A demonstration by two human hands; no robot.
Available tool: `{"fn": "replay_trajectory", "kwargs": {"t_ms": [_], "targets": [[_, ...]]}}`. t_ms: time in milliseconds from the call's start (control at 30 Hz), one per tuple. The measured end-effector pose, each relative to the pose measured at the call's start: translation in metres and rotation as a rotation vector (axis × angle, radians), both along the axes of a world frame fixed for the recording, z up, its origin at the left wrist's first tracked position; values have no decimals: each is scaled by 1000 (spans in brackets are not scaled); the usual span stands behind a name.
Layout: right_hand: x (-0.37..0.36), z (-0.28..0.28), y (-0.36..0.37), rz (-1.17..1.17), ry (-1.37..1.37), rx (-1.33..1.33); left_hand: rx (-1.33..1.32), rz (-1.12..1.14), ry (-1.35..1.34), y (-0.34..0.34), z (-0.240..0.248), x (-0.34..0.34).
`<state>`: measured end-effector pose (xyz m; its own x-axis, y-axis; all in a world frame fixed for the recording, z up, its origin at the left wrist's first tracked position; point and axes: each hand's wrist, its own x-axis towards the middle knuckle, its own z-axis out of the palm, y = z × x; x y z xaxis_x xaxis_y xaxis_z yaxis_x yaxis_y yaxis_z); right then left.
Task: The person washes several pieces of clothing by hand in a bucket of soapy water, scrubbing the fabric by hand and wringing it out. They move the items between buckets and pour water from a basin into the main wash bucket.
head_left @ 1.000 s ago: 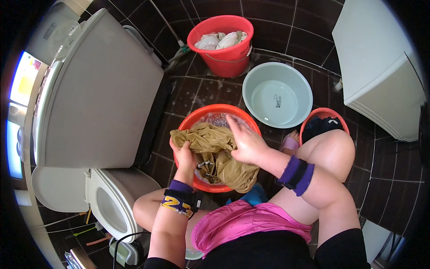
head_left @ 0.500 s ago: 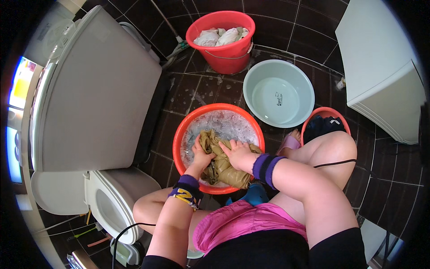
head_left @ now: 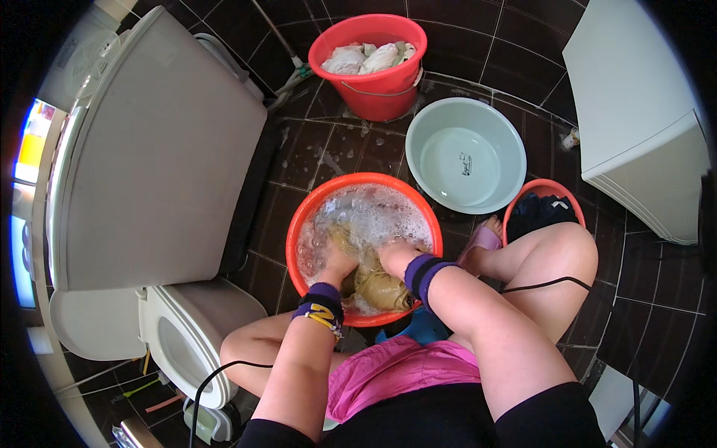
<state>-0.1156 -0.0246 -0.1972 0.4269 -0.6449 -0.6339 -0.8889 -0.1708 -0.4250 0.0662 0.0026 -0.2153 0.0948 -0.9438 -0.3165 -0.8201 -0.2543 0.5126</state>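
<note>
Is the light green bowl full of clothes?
No, the light green bowl on the floor holds no clothes; the clothes are in the red bucket behind it.

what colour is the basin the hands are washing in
Orange-red basin, full of suds; clearest in the head view.

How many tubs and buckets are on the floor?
4. An orange basin of suds holds both hands; a red bucket of white laundry sits farthest away; a pale green basin beside it; a small orange tub of dark clothes by the knee.
</note>
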Motion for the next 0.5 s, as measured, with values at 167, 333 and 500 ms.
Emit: {"fn": "replay_trajectory", "kwargs": {"t_ms": [167,333,500], "targets": [[-23,80,-25,51,-170,57,-16,462,257,14,41,-32],[-13,126,-12,-332,-613,-117,161,878,1276,-1,146,-69],[0,196,49,-376,-883,-212,185,735,1541,0,185,-73]]}}
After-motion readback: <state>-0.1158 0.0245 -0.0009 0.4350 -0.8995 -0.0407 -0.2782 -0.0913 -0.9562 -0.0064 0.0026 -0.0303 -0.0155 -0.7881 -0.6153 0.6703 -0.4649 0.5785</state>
